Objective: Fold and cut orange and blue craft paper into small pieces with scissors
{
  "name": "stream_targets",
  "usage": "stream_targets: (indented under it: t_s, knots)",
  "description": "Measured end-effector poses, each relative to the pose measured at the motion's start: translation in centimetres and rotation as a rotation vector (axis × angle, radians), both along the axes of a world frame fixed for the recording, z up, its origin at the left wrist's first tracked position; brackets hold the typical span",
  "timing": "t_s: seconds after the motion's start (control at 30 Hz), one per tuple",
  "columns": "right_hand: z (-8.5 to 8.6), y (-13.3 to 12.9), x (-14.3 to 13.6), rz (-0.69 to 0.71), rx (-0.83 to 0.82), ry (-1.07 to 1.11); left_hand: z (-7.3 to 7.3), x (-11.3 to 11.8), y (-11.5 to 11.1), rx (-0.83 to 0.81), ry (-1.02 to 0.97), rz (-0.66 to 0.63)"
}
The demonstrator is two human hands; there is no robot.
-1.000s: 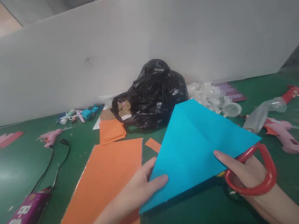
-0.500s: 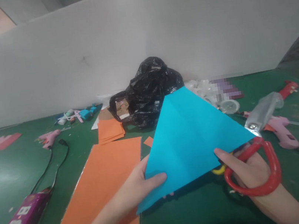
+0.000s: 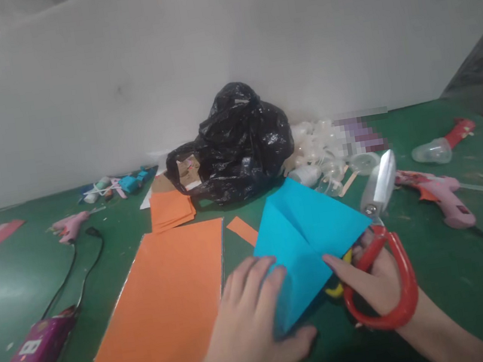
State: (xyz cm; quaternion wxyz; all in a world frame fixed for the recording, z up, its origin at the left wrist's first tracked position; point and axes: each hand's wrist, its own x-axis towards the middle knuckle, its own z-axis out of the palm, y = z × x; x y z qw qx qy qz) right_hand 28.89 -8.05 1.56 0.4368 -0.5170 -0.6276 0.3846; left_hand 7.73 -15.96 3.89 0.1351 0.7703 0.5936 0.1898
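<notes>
A sheet of bright blue paper, creased down its middle, is in front of me above the table. My right hand pinches its right lower edge with the thumb on top. Scissors with red handles hang on the same hand, blades pointing up and away. My left hand lies over the paper's left edge, fingers spread across it and thumb stretched out below. Part of a yellow curved thing shows beneath the paper by my right hand; its kind is hidden.
A large orange sheet lies left, with small orange sheets behind it and an orange strip beside it. A black plastic bag, clear plastic cups, pink glue guns and a purple power strip also lie around.
The blue paper and scissors have moved left and nearer. My left hand has let go of its pinch and turned over the paper's left side. A crease now shows in the paper.
</notes>
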Motion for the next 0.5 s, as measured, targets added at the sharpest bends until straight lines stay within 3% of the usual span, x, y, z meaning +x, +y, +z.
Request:
stream_targets:
  t_s: [0.13, 0.33, 0.5]
  knots:
    - [0.0, -0.4, -0.3, 0.043, 0.033, 0.020, -0.6, 1.5, -0.4, 0.078, 0.167, -0.086]
    - [-1.0, 0.0, 0.3, 0.176, -0.032, 0.099, -0.1, 1.0, 0.3, 0.262, 0.252, -0.004]
    - [-1.0, 0.6, 0.8, 0.078, -0.035, 0.200, 0.0, 0.2, 0.4, 0.385, 0.285, -0.012]
